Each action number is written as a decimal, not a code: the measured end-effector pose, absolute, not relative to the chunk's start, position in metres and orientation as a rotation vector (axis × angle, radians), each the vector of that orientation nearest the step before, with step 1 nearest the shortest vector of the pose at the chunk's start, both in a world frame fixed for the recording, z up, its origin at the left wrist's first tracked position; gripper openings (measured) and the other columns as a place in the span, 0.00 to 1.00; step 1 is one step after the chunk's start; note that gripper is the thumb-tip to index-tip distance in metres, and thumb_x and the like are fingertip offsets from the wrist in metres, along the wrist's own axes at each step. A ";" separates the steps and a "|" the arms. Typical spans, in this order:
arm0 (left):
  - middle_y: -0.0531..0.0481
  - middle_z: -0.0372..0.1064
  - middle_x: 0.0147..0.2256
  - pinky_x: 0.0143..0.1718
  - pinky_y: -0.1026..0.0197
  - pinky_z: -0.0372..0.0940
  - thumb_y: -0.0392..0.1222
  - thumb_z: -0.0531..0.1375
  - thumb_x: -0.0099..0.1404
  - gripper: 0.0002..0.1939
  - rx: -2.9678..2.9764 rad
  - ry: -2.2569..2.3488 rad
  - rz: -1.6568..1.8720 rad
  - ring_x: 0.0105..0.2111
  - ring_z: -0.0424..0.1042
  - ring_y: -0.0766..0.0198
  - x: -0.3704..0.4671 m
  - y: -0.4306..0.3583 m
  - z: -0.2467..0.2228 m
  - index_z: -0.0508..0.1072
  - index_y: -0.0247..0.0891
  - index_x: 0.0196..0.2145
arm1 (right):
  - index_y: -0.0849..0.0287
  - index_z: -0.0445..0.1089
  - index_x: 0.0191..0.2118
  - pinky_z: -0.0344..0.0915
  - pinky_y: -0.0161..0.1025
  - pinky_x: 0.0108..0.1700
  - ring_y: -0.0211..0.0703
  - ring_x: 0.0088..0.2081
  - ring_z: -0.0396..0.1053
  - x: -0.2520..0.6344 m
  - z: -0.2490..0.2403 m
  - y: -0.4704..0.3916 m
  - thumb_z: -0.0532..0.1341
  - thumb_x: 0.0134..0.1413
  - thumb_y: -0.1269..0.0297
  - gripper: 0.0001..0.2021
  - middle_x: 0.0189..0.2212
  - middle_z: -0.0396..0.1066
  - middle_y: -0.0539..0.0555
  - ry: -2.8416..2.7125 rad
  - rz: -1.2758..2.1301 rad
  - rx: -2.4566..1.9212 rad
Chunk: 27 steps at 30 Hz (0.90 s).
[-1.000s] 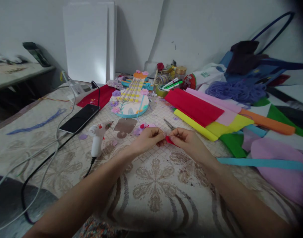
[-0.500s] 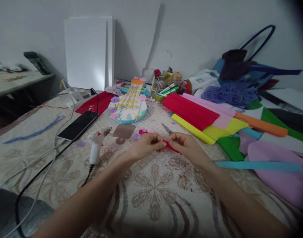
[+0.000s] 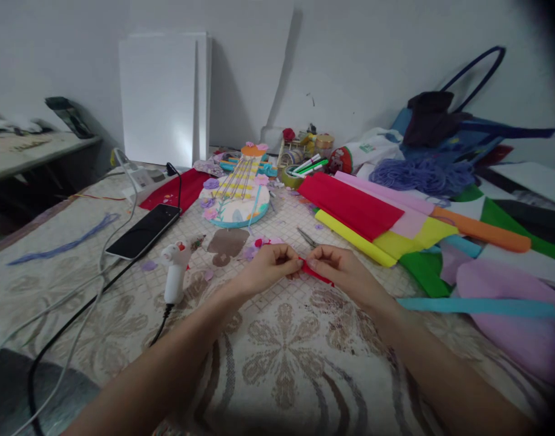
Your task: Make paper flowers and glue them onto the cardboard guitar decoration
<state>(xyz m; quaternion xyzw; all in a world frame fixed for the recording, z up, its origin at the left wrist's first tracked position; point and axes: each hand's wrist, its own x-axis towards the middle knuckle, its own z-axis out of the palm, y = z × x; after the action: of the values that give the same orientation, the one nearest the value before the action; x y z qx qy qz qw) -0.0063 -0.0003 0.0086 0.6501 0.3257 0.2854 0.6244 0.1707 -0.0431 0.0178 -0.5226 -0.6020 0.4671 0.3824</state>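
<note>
A person's two bare hands and forearms, uncovered from the fingertips back to the lower edge of view.
The left hand (image 3: 272, 266) and right hand (image 3: 339, 266) are slim, with slender fingers; a small thumbnail (image 3: 299, 263) shows on the left. Just behind each hand the wrist narrows, and farther back the left forearm (image 3: 177, 345) and right forearm (image 3: 436, 346), both smooth in outline, broaden steadily towards the wearer.

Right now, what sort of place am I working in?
Probably a craft table, at home or in a small workroom: there's what looks like a glue gun, coloured sheets and a flower-trimmed, guitar-shaped piece.
</note>
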 end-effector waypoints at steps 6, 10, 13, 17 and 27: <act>0.53 0.66 0.23 0.27 0.67 0.58 0.39 0.59 0.57 0.06 1.485 0.760 0.562 0.24 0.63 0.72 -0.006 -0.001 0.009 0.68 0.32 0.27 | 0.60 0.66 0.28 0.59 0.34 0.30 0.36 0.27 0.63 0.171 0.017 -0.042 0.59 0.48 0.64 0.04 0.25 0.66 0.49 -1.659 1.109 -1.362; 0.53 0.65 0.22 0.27 0.67 0.58 0.38 0.59 0.57 0.06 1.526 0.757 0.527 0.23 0.63 0.72 -0.007 0.000 0.009 0.69 0.32 0.26 | 0.60 0.67 0.29 0.61 0.36 0.35 0.38 0.31 0.65 0.171 0.020 -0.043 0.58 0.49 0.66 0.04 0.27 0.69 0.50 -1.775 1.053 -1.362; 0.53 0.66 0.22 0.27 0.67 0.59 0.38 0.59 0.57 0.06 1.487 0.758 0.545 0.23 0.64 0.72 -0.008 0.001 0.008 0.68 0.32 0.25 | 0.59 0.66 0.30 0.61 0.35 0.33 0.38 0.30 0.65 0.179 0.022 -0.039 0.55 0.53 0.62 0.07 0.27 0.68 0.50 -1.790 1.010 -1.352; 0.52 0.67 0.23 0.28 0.66 0.60 0.40 0.59 0.57 0.08 1.348 0.797 0.681 0.23 0.65 0.72 -0.006 0.002 0.006 0.67 0.33 0.25 | 0.59 0.64 0.30 0.56 0.35 0.26 0.38 0.25 0.63 0.201 0.012 -0.026 0.56 0.53 0.57 0.10 0.24 0.66 0.50 -1.829 0.640 -1.618; 0.51 0.68 0.23 0.27 0.66 0.58 0.41 0.61 0.56 0.09 1.199 0.802 0.894 0.23 0.65 0.71 -0.003 -0.003 0.011 0.67 0.33 0.25 | 0.59 0.63 0.29 0.55 0.38 0.29 0.45 0.29 0.66 0.215 -0.015 -0.020 0.56 0.53 0.57 0.10 0.28 0.69 0.57 -2.006 0.210 -1.956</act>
<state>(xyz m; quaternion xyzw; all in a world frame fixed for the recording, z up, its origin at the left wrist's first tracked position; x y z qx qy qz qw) -0.0027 -0.0028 0.0111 0.5302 0.3544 0.3952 0.6611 0.2154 -0.0196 -0.0149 -0.6866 -0.7042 0.0737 0.1654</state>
